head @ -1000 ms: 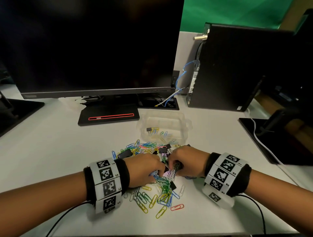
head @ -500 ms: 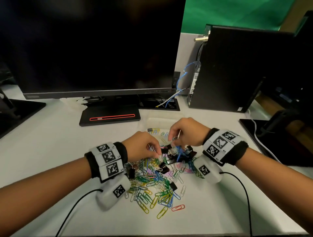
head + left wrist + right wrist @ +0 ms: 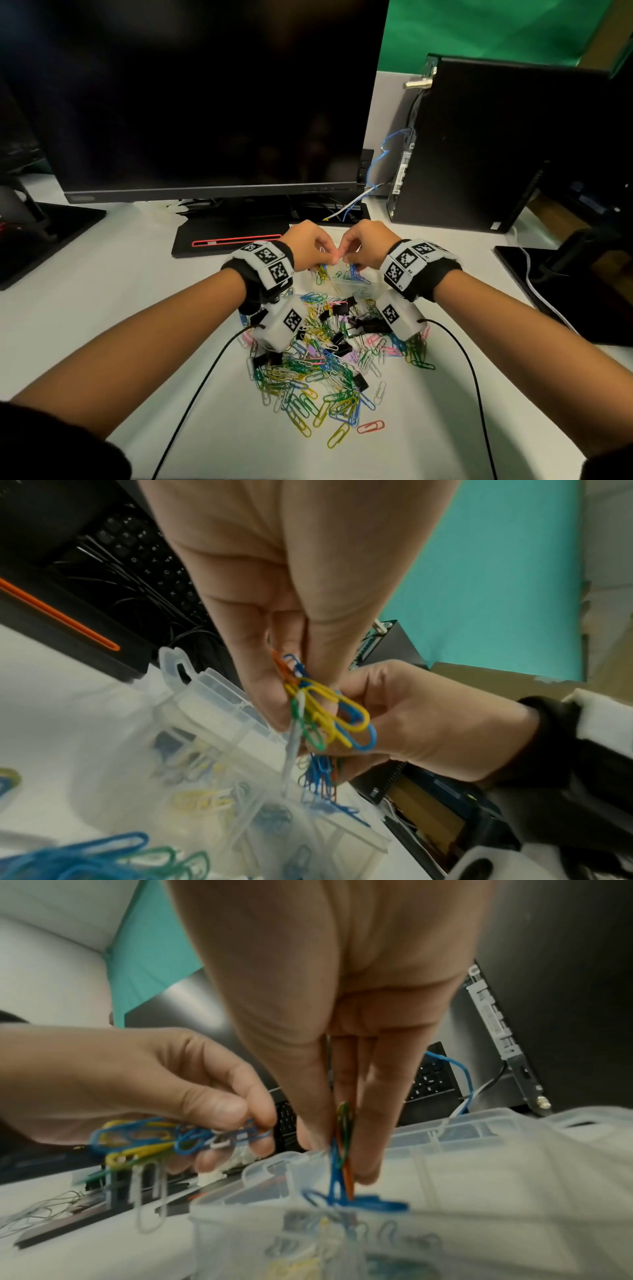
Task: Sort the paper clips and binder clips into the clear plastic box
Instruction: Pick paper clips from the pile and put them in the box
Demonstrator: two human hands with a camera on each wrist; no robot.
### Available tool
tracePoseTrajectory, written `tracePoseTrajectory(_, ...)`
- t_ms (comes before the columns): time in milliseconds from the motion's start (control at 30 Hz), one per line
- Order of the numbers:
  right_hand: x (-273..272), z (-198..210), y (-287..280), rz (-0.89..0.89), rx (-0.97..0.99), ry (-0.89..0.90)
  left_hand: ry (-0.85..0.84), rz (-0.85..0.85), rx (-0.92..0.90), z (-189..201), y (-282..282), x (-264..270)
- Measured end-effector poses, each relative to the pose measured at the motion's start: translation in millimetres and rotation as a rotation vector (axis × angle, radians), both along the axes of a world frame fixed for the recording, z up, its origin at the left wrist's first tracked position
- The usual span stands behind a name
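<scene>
left hand point(image 3: 310, 245): above the clear plastic box point(image 3: 219, 693), fingertips pinched on a bunch of paper clips point(image 3: 325, 718) – yellow, blue, green, orange, white; more hang below the fingers
right hand point(image 3: 364, 245): next to the left one, also over the box; thumb and fingers pressed together on a second clip bunch point(image 3: 342, 1153), mostly blue plus orange and green, lower ends dangling at the box rim
hands: fingertips almost meeting in head view
box: open, on the white desk point(image 3: 102, 308) between the loose pile and the monitor base point(image 3: 233, 233); mostly hidden behind the wrists in head view; dividers visible in wrist views, some clips already inside, which compartment – cannot tell, blurred
loose pile point(image 3: 329, 373): coloured paper clips spread on the desk nearer the person than the box
binder clips point(image 3: 342, 310): black, mixed into the far half of the pile, near the wrist cameras
background: dark monitor point(image 3: 205, 96) behind, black PC tower point(image 3: 479, 147) to the right, blue cable point(image 3: 387, 150) between them
</scene>
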State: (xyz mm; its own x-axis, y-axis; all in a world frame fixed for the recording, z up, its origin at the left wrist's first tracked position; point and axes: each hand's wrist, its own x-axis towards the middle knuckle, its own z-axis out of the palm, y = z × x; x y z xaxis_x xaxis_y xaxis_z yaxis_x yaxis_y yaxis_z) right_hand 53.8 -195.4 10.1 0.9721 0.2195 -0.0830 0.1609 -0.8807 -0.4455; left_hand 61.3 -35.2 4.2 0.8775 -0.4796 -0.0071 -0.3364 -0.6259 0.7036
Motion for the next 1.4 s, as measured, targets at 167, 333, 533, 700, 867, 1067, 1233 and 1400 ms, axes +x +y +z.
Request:
tracePoseTrajectory(167, 3, -7, -2, 0.011, -0.059, 0.087, 0.049, 0.048, 0.031, -7, -7, 12)
tracePoseTrajectory(333, 2, -9, -7, -0.006, -0.072, 0.088, 0.091, 0.098, 0.021, -14, -9, 20)
tracePoseTrajectory(533, -4, -9, -12, -0.008, -0.097, 0.084, 0.092, 0.183, -0.053, -23, -11, 24)
tracePoseTrajectory(700, -6, -11, -9, 0.004, -0.160, 0.065, 0.074, 0.111, -0.028, -25, -10, 22)
tracePoseTrajectory(867, -10, -10, -6, 0.028, -0.239, 0.037, -0.025, -0.004, 0.110, -23, -11, 17)
tracePoseTrajectory(1067, -31, -1, -6, 0.114, -0.327, -0.042, -0.075, -0.139, 0.154, -5, 1, -9)
tracePoseTrajectory(1233, -61, 6, -10, 0.190, -0.339, -0.104, -0.053, -0.287, 0.314, 6, 16, -51)
tracePoseTrajectory(1400, -90, 0, -17, 0.240, -0.297, -0.047, 0.003, -0.427, 0.472, 4, 28, -91)
